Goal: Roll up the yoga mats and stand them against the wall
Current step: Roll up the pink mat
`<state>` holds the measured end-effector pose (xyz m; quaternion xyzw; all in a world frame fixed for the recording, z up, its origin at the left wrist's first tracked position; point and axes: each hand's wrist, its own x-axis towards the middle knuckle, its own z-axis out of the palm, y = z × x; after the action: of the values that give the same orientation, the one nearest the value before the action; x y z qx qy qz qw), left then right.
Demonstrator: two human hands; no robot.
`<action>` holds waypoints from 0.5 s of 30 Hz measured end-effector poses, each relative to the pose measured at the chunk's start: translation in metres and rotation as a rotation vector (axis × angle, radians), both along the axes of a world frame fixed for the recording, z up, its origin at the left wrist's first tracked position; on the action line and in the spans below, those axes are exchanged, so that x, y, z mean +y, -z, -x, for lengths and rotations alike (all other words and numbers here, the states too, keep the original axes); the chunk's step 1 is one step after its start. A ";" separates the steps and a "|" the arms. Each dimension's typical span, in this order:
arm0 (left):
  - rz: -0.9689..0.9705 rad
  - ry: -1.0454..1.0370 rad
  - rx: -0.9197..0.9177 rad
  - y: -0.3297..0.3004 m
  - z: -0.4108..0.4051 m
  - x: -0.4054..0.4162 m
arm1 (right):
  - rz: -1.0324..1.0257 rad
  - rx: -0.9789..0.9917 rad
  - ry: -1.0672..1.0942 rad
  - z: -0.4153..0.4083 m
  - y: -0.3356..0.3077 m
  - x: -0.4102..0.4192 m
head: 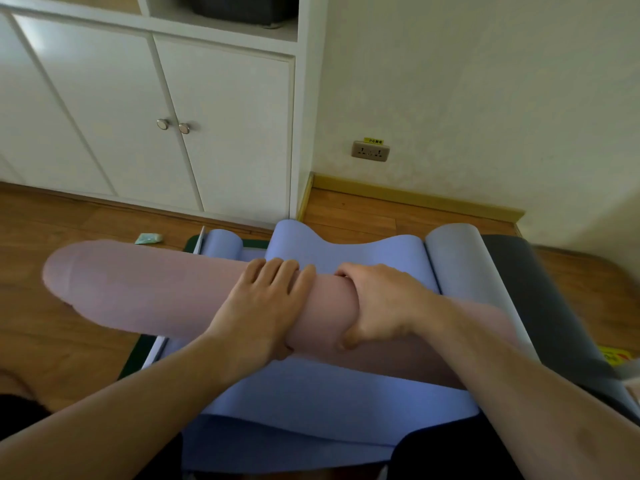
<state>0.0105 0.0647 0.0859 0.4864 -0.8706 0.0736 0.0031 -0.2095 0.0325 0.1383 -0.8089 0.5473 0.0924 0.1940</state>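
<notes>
Pink yoga mat [149,289], rolled into a thick tube, lies crosswise over the blue mat [311,403], its left end jutting out over the wooden floor [52,341], its right end hidden behind the right forearm

Left hand [266,299] lies over the top of the roll near its middle, fingers fairly straight and spread, thumb tucked under the near side; it presses on the roll rather than closing round it

Right hand [377,303] just beside the left, wrapped round the roll: fingers curl over the far side, thumb hooks on the near side

Blue mat spread flat under the roll, far edge curled up in waves. A grey mat [457,258] with a rolled far edge and a dark mat [540,306] lie to the right of it

White cabinet [138,109] stands far left, two round knobs on its doors. Pale wall [485,81] far right carries a socket [370,151] with a yellow label above it. A small green packet [149,238] lies on the floor near the cabinet
</notes>
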 end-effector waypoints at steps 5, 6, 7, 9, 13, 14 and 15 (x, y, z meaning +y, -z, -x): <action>-0.085 -0.025 0.019 -0.004 -0.001 -0.009 | 0.135 0.072 -0.095 -0.007 0.005 0.014; -0.132 -0.043 0.047 -0.008 -0.003 -0.010 | 0.214 0.131 -0.154 -0.010 0.008 0.018; -0.178 -0.057 0.080 -0.012 -0.005 -0.012 | 0.278 0.175 -0.199 -0.013 0.010 0.021; -0.237 -0.063 0.118 -0.017 -0.008 -0.013 | 0.327 0.184 -0.222 -0.017 0.016 0.022; -0.210 -0.069 0.140 -0.015 -0.008 -0.008 | 0.343 0.101 -0.201 -0.017 0.014 0.013; -0.175 -0.066 0.136 -0.012 -0.008 -0.007 | 0.339 0.089 -0.182 -0.015 0.012 0.011; -0.128 -0.059 0.107 -0.008 -0.006 -0.005 | 0.319 0.077 -0.156 -0.013 0.009 0.009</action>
<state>0.0169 0.0598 0.0943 0.5145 -0.8573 -0.0084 0.0163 -0.1968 0.0416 0.1291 -0.8652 0.4977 0.0499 0.0344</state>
